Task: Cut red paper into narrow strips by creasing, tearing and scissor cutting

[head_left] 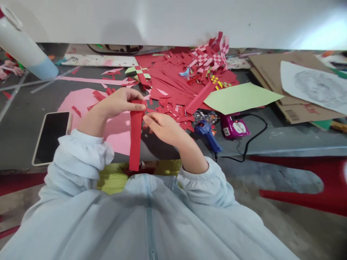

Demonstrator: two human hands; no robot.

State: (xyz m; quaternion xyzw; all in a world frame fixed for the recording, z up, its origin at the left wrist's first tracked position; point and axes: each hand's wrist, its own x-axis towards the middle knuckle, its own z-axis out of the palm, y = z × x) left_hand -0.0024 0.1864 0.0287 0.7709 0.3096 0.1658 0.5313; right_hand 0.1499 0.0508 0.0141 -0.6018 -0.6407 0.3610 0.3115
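Note:
A long red paper strip [136,139] hangs down over the table's front edge, its upper end pinched between the thumb and fingers of my left hand [127,101]. Close on the strip's right side is my right hand [164,126], thumb and fingertips pressed together by its edge. Whether those fingertips grip the strip or some small piece is hidden. Beneath my left forearm lies a pink paper sheet [119,135]. Beyond both hands, red paper strips and scraps [173,85] are heaped, with a pink-and-red checkered woven paper piece [207,57] on top.
A blue glue gun [208,135] with a black cord lies right of my hands, beside a purple packet [233,127]. Light green paper [242,98] and cardboard [291,108] are farther right. At left are a phone [51,139] and a white-and-blue bottle [29,47].

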